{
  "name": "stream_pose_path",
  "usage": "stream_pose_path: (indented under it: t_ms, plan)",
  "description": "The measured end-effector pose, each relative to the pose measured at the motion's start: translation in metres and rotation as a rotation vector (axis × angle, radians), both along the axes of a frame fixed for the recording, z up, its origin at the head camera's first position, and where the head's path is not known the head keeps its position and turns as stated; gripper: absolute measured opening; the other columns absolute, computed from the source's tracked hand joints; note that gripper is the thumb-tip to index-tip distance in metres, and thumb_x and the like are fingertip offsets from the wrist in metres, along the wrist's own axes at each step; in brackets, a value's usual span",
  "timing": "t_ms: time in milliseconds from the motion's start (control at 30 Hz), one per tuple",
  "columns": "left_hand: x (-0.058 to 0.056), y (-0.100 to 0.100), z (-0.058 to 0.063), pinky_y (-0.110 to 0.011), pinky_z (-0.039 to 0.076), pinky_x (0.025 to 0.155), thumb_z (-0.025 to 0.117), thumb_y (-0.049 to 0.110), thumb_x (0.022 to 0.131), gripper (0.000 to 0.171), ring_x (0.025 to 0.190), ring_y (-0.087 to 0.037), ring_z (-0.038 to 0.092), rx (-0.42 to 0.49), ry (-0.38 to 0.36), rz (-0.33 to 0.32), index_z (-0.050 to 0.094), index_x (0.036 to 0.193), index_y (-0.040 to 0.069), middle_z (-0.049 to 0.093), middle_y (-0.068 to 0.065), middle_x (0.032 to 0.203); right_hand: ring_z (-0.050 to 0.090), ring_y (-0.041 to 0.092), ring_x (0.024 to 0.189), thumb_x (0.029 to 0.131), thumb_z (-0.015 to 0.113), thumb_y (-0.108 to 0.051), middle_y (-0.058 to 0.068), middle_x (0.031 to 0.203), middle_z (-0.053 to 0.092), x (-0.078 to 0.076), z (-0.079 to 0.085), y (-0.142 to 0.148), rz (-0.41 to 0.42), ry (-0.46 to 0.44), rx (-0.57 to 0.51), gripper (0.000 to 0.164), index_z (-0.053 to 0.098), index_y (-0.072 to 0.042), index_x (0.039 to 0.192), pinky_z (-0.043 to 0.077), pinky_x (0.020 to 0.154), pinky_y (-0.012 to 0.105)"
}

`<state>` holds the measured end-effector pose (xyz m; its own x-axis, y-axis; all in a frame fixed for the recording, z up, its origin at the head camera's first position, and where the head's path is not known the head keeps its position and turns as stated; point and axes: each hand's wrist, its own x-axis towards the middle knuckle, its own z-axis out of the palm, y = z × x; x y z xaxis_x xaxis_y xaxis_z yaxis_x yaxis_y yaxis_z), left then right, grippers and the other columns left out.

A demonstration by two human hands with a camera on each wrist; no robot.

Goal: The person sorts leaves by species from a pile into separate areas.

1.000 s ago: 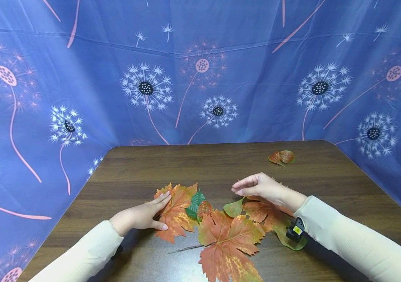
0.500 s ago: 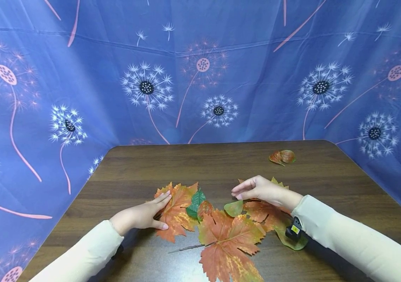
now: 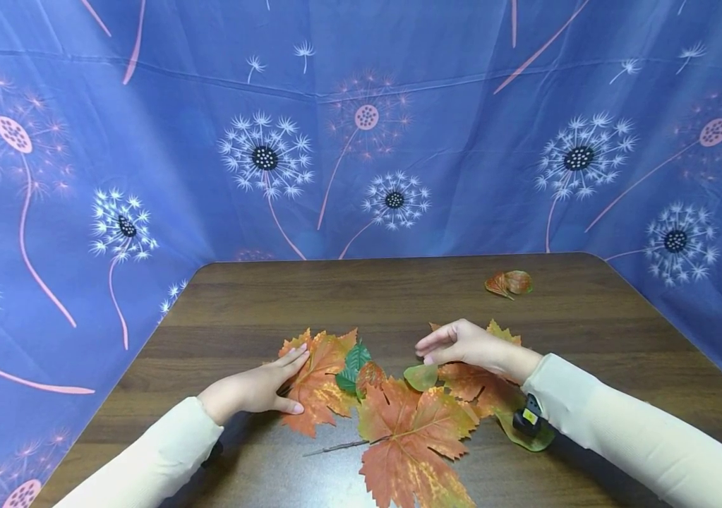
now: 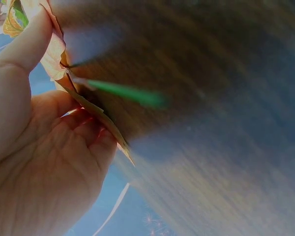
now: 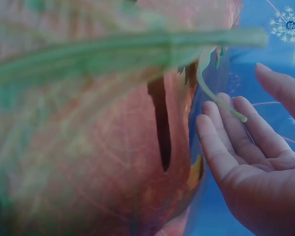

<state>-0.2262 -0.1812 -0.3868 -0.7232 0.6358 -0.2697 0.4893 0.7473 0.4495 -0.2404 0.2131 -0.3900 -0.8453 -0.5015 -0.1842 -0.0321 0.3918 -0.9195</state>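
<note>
In the head view, my left hand (image 3: 255, 388) rests on an orange maple leaf (image 3: 329, 367) at the left, fingers straight. The left wrist view has the palm (image 4: 49, 162) alongside that leaf's edge. My right hand (image 3: 478, 346) hovers over another orange maple leaf (image 3: 462, 384), its fingertips close above a small green leaf (image 3: 420, 379). From the right wrist, thumb and fingers stand apart, with a thin curved stem (image 5: 206, 88) passing in front of the fingers. A large orange maple leaf (image 3: 405, 441) with a dark stem lies in the middle.
Dark green leaves (image 3: 353, 361) and a small reddish leaf (image 3: 370, 376) lie between the maple leaves. A yellow-green leaf (image 3: 528, 437) sits below the right wrist. Two small reddish leaves (image 3: 509, 283) lie toward the back right of the wooden table (image 3: 310, 289). A blue patterned cloth (image 3: 462, 141) hangs behind.
My right hand has sunk a little, its fingertips coming down nearer the small green leaf. The left hand stays where it was.
</note>
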Motion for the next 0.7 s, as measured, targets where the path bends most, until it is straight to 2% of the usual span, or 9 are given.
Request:
stream_pose_path:
  t_ms: [233,467,567,700]
  plan:
    - [0.0,0.0,-0.001,-0.058,0.024,0.113,0.07,0.038,0.086,0.093,0.147,-0.04,0.017,-0.007,0.012,0.002,0.017,0.155,0.003,0.011,-0.018,0.162,0.068,0.023,0.105,0.088,0.072,-0.016,0.021,0.119,0.067,0.004,0.005,-0.004,-0.009,0.045,0.011,0.038,0.065,0.006,0.119,0.054,0.087,0.03]
    - [0.0,0.0,-0.001,-0.058,0.025,0.113,0.069,0.039,0.086,0.093,0.147,-0.039,0.017,-0.013,0.006,0.011,0.017,0.155,0.005,0.01,-0.017,0.162,0.059,0.026,0.12,0.088,0.072,-0.023,0.008,0.117,0.071,0.007,0.012,-0.007,-0.123,0.084,0.061,0.034,0.07,-0.004,0.116,0.049,0.098,0.041]
    - [0.0,0.0,-0.001,-0.059,0.024,0.113,0.069,0.039,0.086,0.093,0.147,-0.039,0.016,-0.009,-0.001,0.015,0.017,0.155,0.005,0.009,-0.016,0.163,0.06,0.027,0.119,0.088,0.072,-0.025,0.008,0.117,0.071,0.007,0.014,-0.007,-0.124,0.082,0.037,0.036,0.07,-0.003,0.117,0.047,0.099,0.043]
    - [0.0,0.0,-0.001,-0.059,0.024,0.113,0.069,0.039,0.086,0.093,0.147,-0.039,0.016,-0.008,0.0,0.014,0.017,0.155,0.004,0.01,-0.017,0.163,0.062,0.023,0.116,0.088,0.072,-0.027,0.009,0.116,0.071,0.007,0.015,-0.006,-0.095,0.089,0.016,0.038,0.069,-0.002,0.117,0.049,0.098,0.04]
